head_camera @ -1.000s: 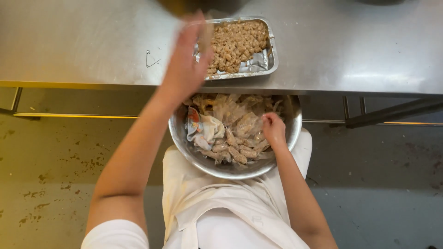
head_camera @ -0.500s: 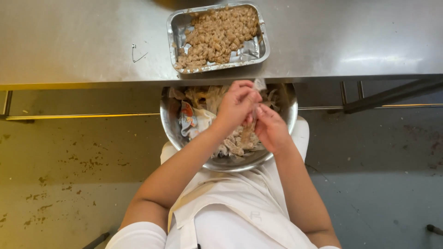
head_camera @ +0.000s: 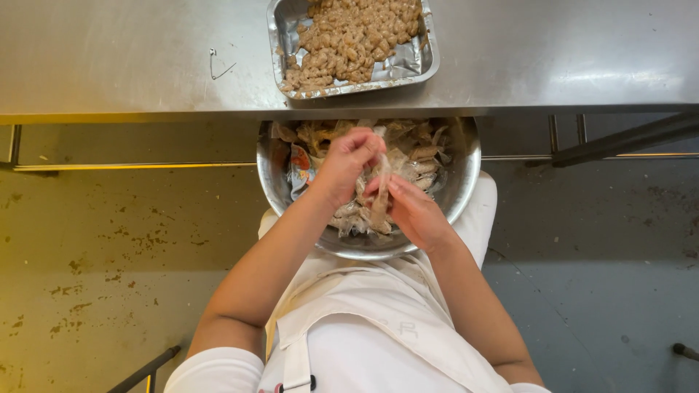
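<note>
A round steel bowl (head_camera: 460,191) full of pale shrimp and shells rests on my lap, half under the table edge. Over the bowl, my left hand (head_camera: 346,164) and my right hand (head_camera: 412,211) meet on one long pale shrimp (head_camera: 381,191). The left fingers pinch its upper end and the right fingers grip its lower part. On the steel table (head_camera: 131,58) beyond the bowl stands a foil tray (head_camera: 431,61) heaped with small tan peeled pieces.
A small bent wire clip (head_camera: 218,67) lies on the table left of the tray. Table rails and a dark bar (head_camera: 626,140) run below the tabletop at right. The stained floor (head_camera: 109,255) spreads on both sides of my white apron (head_camera: 371,327).
My left hand came back from the foil tray down to the bowl and joined the right hand on a shrimp. The view shifted slightly, and the tray now sits higher in frame.
</note>
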